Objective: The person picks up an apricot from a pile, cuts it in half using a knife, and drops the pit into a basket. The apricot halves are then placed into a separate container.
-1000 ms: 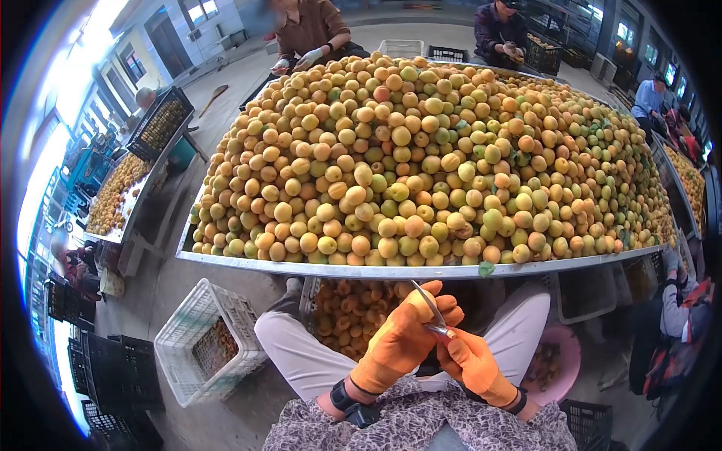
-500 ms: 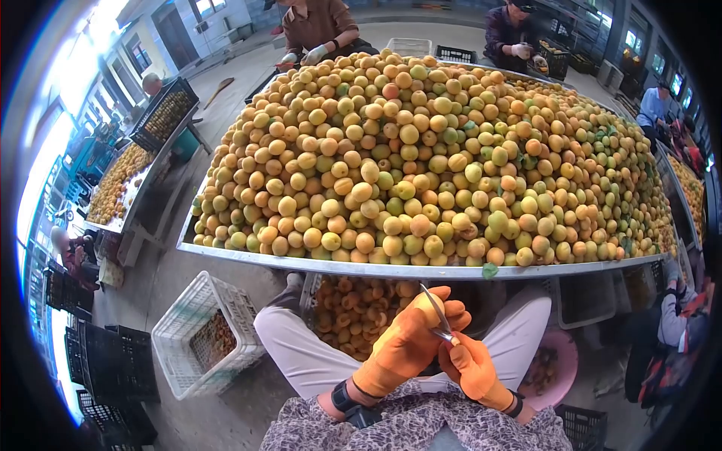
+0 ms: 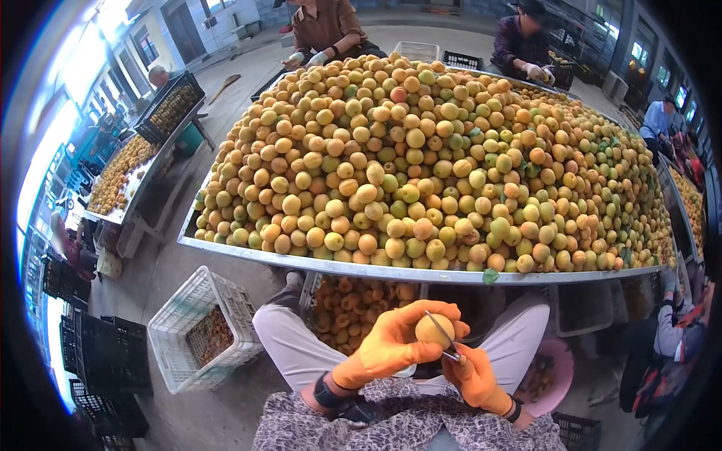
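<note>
An apricot (image 3: 430, 331) is in my left hand (image 3: 385, 347), its orange-gloved thumb and fingers closed around the fruit. My right hand (image 3: 475, 377), gloved the same way, grips a small knife (image 3: 453, 351) by its handle. The thin blade lies across the apricot's face, pointing up and away from me. Below and beyond my hands, between my knees, halved apricots (image 3: 347, 312) fill a crate under the table. Directly ahead, a large heap of whole apricots (image 3: 421, 165) covers the metal-rimmed table (image 3: 361, 267).
A white plastic crate (image 3: 167, 344) with dark pieces at its bottom stands on the floor to the left. A pink basin (image 3: 562, 368) sits by my right knee. Black crates (image 3: 113, 361) are stacked at far left. Several people work around, two of them across the table.
My left hand has turned, showing more of the apricot. The knife blade has shifted from the fruit's right side to across its face, and my right hand has moved slightly down.
</note>
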Demonstrator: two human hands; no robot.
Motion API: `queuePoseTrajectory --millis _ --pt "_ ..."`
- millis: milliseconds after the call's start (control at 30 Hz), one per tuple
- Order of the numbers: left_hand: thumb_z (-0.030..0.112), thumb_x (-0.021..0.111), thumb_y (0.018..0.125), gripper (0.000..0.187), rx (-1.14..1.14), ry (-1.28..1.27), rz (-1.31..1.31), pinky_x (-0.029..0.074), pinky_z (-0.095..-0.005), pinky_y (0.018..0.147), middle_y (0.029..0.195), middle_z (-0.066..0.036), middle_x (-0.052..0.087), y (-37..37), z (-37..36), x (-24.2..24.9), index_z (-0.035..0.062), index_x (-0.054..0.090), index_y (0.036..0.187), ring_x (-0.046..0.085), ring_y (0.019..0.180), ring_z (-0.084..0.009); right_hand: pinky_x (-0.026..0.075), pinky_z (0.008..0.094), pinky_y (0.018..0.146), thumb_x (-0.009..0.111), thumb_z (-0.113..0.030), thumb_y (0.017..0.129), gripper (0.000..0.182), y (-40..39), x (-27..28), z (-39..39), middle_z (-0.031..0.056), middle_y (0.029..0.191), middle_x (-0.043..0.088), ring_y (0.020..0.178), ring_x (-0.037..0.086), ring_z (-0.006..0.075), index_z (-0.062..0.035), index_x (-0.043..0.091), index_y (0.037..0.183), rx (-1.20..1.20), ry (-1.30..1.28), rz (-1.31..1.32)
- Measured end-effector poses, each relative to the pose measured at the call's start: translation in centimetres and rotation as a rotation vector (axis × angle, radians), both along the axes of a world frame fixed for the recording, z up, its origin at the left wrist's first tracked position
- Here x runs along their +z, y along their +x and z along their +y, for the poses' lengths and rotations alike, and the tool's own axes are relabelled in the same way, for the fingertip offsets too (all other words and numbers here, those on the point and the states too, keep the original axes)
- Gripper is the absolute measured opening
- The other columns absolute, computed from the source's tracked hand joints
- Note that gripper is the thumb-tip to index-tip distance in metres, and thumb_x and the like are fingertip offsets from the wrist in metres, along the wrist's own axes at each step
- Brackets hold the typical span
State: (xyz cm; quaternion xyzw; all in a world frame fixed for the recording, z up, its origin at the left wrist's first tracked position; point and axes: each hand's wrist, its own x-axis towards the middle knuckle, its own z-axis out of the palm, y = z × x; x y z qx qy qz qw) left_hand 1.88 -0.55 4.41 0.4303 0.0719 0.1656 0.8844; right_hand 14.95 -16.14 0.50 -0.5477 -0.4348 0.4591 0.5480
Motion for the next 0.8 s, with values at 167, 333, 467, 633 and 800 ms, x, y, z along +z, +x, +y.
queuePoseTrajectory --millis 167,333,467,633,800 --pt "0.0 0.079 0.073 0.067 -0.207 0.571 0.085 0.05 -0.0332 0.094 0.115 -0.015 0.063 -0.2 2.8 1.4 -0.0036 0.047 0.131 0.061 0.11 -0.0224 0.037 0.026 0.051 0.044 -0.041 0.1 0.047 -0.1 -0.4 0.1 0.002 0.055 0.048 0.05 0.045 0.0124 0.0018 0.052 0.085 0.025 0.027 -0.019" --pt "0.026 0.08 0.078 0.069 -0.101 -0.185 -0.102 0.037 -0.0414 0.106 0.11 -0.018 0.066 0.5 -1.2 -0.5 -0.0048 0.048 0.13 0.062 0.109 -0.0256 0.027 0.0222 0.046 0.045 -0.058 0.095 0.065 -0.8 -1.9 1.3 -0.0026 0.062 0.05 0.049 0.038 0.0043 0.0027 0.054 0.116 -0.136 0.316 -0.042" --pt "0.018 0.078 0.079 0.055 -0.012 0.008 0.016 0.04 -0.0412 0.106 0.108 -0.018 0.067 -0.5 -0.4 1.3 -0.0049 0.055 0.124 0.062 0.109 -0.0283 0.029 0.0227 0.047 0.045 -0.058 0.095 0.063 0.5 -2.0 0.4 -0.0027 0.061 0.049 0.051 0.04 0.005 0.0027 0.057 0.111 -0.078 0.235 -0.094" --pt "0.013 0.082 0.074 0.055 -0.048 0.857 0.165 0.045 -0.032 0.099 0.113 -0.012 0.066 -0.5 3.0 2.3 0.002 0.061 0.123 0.061 0.109 -0.0229 0.037 0.0282 0.05 0.044 -0.05 0.098 0.053 1.3 -0.8 0.1 0.0042 0.057 0.047 0.05 0.045 0.0166 -0.0027 0.051 0.075 0.042 0.055 -0.152" --pt "0.019 0.086 0.07 0.073 -0.088 -0.067 -0.01 0.044 -0.0361 0.102 0.115 -0.017 0.064 0.3 -0.2 0.9 -0.005 0.052 0.13 0.061 0.108 -0.021 0.034 0.0272 0.048 0.042 -0.057 0.096 0.06 -0.2 -1.4 1.3 0.0017 0.057 0.047 0.05 0.045 0.0127 -0.0014 0.054 0.077 -0.085 0.252 -0.164"
